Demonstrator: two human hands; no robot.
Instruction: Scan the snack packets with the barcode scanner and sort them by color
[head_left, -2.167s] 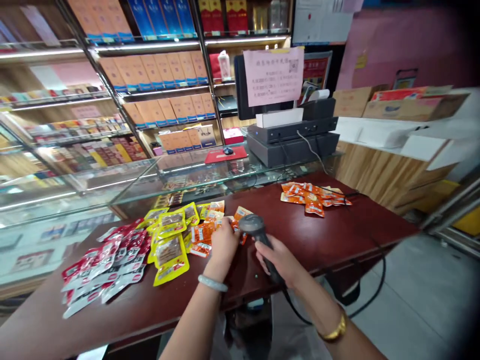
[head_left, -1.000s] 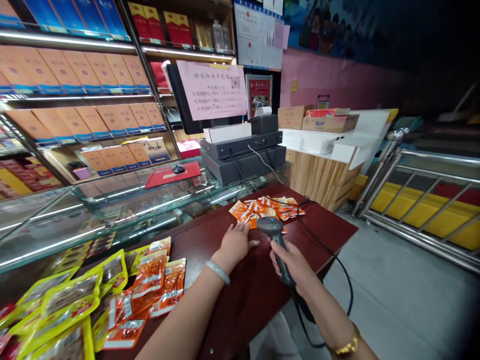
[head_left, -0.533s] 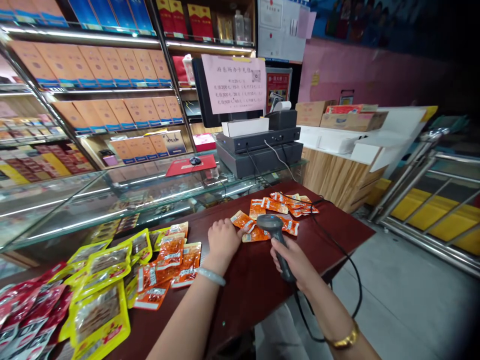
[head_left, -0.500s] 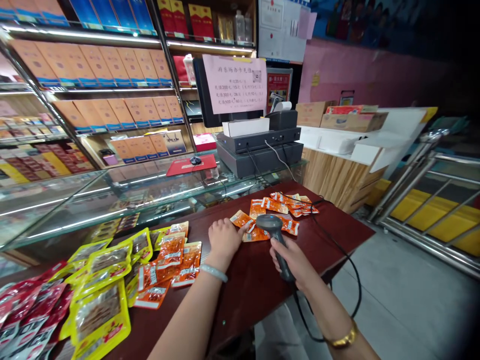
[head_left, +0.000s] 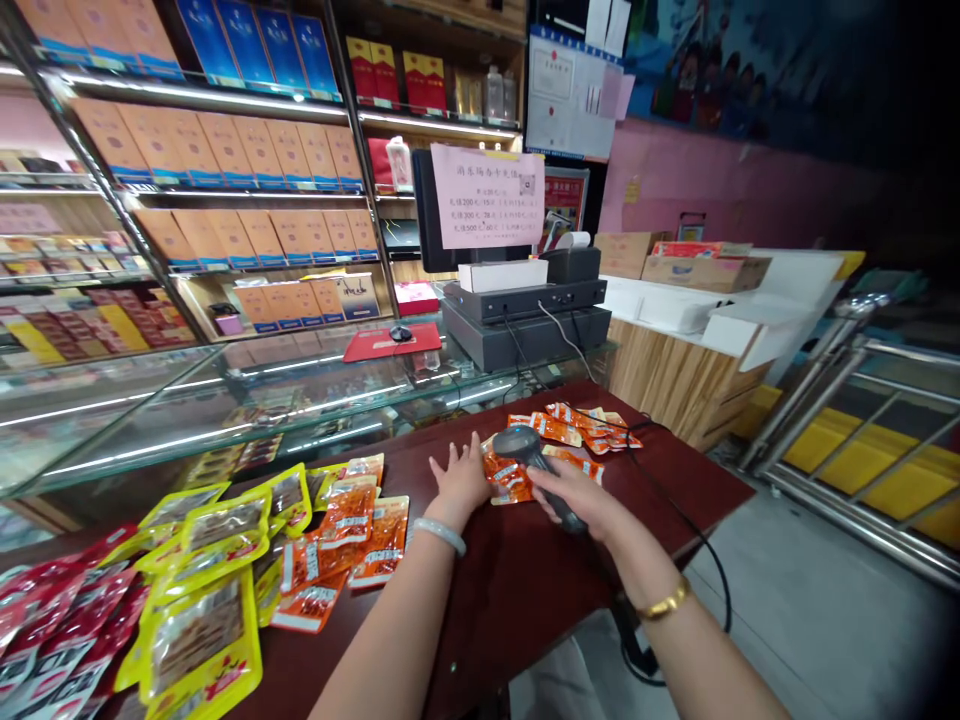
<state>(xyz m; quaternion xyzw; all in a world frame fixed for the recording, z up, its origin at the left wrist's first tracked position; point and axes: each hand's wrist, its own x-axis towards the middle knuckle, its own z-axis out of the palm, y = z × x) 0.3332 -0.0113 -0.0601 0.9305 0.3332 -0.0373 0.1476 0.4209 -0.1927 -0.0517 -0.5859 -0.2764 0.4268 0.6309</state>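
My right hand [head_left: 577,497] grips the handle of a dark barcode scanner [head_left: 521,446], whose head tips down over an orange snack packet [head_left: 505,478] on the dark red table [head_left: 525,590]. My left hand [head_left: 459,476] rests flat with fingers spread, touching that packet's left edge. Just beyond lies a small pile of orange packets [head_left: 577,428] near the table's far right end. The scanner's black cable [head_left: 705,560] loops off the table edge.
More orange packets [head_left: 352,540], yellow packets [head_left: 202,580] and red packets [head_left: 45,630] cover the table's left side. A glass display counter [head_left: 225,390] stands behind, carrying a cash register [head_left: 525,310] with a monitor. Shelves of boxes line the back wall; a metal railing [head_left: 862,400] stands right.
My left hand has opened from a curl to flat, spread fingers beside the packet. The scanner has swung lower and leftward, its head now over the packet. The view shifted slightly.
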